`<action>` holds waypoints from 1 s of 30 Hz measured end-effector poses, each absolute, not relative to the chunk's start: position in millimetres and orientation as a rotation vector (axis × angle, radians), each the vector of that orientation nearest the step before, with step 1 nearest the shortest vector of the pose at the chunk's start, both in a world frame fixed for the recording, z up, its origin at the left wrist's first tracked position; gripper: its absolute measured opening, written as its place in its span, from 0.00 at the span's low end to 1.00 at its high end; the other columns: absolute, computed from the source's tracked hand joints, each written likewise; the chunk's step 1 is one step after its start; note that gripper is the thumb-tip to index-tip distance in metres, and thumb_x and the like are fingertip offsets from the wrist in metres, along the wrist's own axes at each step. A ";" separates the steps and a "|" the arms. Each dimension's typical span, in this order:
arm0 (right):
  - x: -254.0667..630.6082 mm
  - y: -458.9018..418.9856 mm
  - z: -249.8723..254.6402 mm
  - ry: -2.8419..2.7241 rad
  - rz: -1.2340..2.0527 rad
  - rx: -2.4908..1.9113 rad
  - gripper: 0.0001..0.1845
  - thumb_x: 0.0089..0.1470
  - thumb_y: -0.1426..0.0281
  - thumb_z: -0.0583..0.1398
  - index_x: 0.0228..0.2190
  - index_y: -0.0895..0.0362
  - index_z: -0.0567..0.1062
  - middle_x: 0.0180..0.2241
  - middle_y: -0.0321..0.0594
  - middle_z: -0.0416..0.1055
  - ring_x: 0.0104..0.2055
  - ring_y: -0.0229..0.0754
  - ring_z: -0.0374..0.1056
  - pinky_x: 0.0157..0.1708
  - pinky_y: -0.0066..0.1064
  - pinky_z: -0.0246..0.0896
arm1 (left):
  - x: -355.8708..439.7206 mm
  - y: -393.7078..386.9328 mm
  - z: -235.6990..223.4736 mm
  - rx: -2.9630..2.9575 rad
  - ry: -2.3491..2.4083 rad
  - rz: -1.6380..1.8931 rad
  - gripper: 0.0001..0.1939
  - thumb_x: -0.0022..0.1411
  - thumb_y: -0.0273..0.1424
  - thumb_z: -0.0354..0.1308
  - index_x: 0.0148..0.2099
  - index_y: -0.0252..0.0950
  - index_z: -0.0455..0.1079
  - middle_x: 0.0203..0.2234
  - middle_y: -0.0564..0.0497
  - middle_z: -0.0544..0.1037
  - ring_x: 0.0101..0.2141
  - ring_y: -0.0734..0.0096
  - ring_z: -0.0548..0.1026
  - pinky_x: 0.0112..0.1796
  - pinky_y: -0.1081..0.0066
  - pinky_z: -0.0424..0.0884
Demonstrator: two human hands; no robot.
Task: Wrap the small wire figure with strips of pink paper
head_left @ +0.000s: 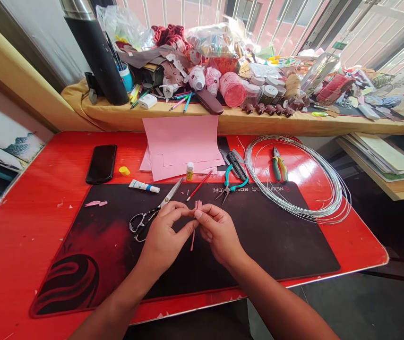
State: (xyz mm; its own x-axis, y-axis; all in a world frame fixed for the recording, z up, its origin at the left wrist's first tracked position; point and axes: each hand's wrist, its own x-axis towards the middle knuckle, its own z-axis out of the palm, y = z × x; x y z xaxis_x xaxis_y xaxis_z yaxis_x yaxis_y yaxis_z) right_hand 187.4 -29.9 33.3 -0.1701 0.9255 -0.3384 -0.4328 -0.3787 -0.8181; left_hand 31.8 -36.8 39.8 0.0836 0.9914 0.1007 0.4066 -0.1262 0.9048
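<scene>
My left hand and my right hand meet over the black desk mat. Together they pinch a small pink paper strip, whose tail hangs down between them. The fingers of both hands are curled and pressed on the strip. Silver scissors lie on the mat just left of my left hand. A red pencil and teal pliers rest beyond my hands.
Pink paper sheets, a small glue bottle, a white tube, a black phone, a wire coil and green-handled pliers lie on the red table. A cluttered shelf runs behind.
</scene>
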 end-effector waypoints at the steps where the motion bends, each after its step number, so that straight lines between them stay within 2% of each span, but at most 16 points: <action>1: 187.4 -30.0 33.3 -0.699 1.736 -1.041 0.17 0.49 0.59 0.75 0.31 0.57 0.79 0.16 0.24 0.57 0.17 0.29 0.42 0.18 0.26 0.37 | 32.0 -36.3 39.5 1.606 1.390 1.028 0.06 0.66 0.37 0.64 0.40 0.42 0.80 0.39 0.50 0.79 0.43 0.62 0.79 0.47 0.64 0.74; 6: 187.7 -30.1 32.5 -0.765 1.740 -1.039 0.17 0.51 0.57 0.74 0.33 0.57 0.80 0.17 0.25 0.58 0.18 0.29 0.43 0.18 0.27 0.38 | 32.5 -36.1 39.2 1.578 1.379 1.061 0.08 0.66 0.37 0.64 0.34 0.42 0.78 0.37 0.50 0.79 0.41 0.63 0.78 0.46 0.65 0.74; 16: 205.1 -27.3 31.5 -1.036 1.642 -1.108 0.21 0.55 0.51 0.71 0.38 0.56 0.82 0.22 0.31 0.66 0.20 0.32 0.50 0.20 0.29 0.42 | 16.6 -29.8 44.7 1.829 1.405 0.845 0.06 0.66 0.34 0.63 0.35 0.43 0.79 0.36 0.50 0.81 0.41 0.60 0.78 0.45 0.63 0.72; 20: 215.9 -27.1 32.8 -1.209 1.570 -1.157 0.18 0.60 0.53 0.68 0.39 0.56 0.82 0.23 0.32 0.68 0.22 0.34 0.53 0.22 0.29 0.47 | 9.6 -25.7 46.3 1.978 1.389 0.689 0.06 0.65 0.32 0.62 0.35 0.43 0.78 0.34 0.51 0.81 0.39 0.60 0.77 0.44 0.61 0.70; 25: 222.9 -25.2 37.0 -1.481 1.396 -1.240 0.12 0.64 0.59 0.65 0.36 0.55 0.82 0.28 0.37 0.74 0.28 0.39 0.63 0.29 0.31 0.56 | 8.1 -21.3 51.2 2.127 1.344 0.561 0.06 0.65 0.30 0.62 0.34 0.42 0.77 0.34 0.52 0.81 0.39 0.60 0.76 0.48 0.57 0.68; 30: 225.1 -23.4 40.1 -1.549 1.342 -1.324 0.14 0.65 0.59 0.63 0.33 0.56 0.81 0.23 0.33 0.67 0.25 0.38 0.58 0.26 0.30 0.51 | 7.9 -16.2 51.7 2.134 1.368 0.550 0.07 0.66 0.28 0.62 0.34 0.42 0.78 0.34 0.52 0.81 0.39 0.59 0.77 0.43 0.60 0.67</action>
State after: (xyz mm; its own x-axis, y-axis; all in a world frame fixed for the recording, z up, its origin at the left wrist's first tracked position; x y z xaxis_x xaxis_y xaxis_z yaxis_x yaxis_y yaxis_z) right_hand 225.1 -23.4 40.1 -0.2443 0.9627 -0.1166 0.2524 -0.0530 -0.9662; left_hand 7.9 -16.2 51.7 0.4012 0.9147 0.0484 0.6940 -0.3380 0.6357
